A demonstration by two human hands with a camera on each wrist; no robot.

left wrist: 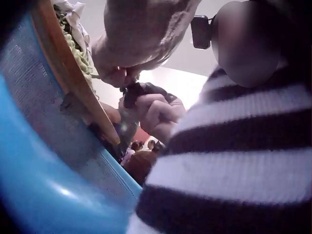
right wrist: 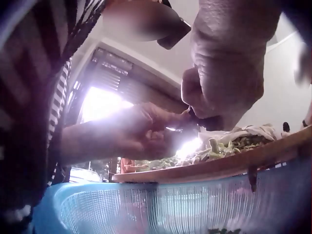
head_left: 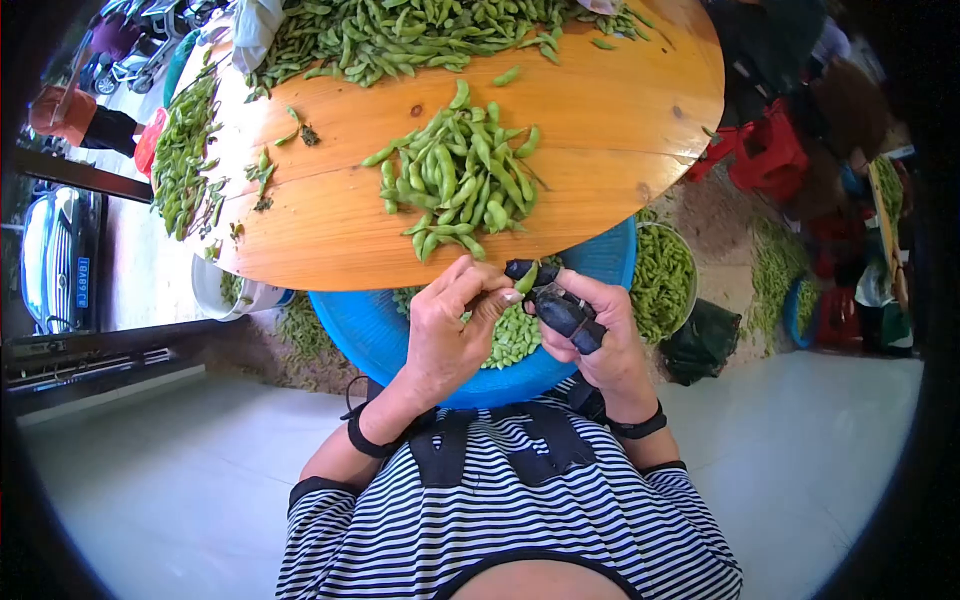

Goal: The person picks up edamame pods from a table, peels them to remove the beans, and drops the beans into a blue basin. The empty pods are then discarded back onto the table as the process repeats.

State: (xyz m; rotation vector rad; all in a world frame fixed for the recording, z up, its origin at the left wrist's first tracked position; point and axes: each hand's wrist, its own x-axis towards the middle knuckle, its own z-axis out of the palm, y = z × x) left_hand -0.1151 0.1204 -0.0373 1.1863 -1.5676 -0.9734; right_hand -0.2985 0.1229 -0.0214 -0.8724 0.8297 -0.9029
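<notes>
Over the rim of a blue basket (head_left: 360, 350), both hands meet at one green edamame pod (head_left: 527, 277). My left hand (head_left: 448, 312) pinches the pod between thumb and fingertips. Black coverings (head_left: 568, 318) wrap the thumb and fingers of my right hand (head_left: 610, 320), which grips the pod from the other side with curled fingers. In the left wrist view the dark-wrapped fingers (left wrist: 141, 92) touch the other hand's fingertips. Shelled green beans (head_left: 513, 338) lie in the basket below. A heap of whole pods (head_left: 460, 175) sits on the wooden table (head_left: 320, 235) just beyond the hands.
A larger pile of pods (head_left: 400, 35) covers the table's far side, and more lie along its left edge. A bucket of pods (head_left: 662, 280) stands right of the basket, a white bucket (head_left: 225, 290) at left. Red stools (head_left: 768, 150) are at the right.
</notes>
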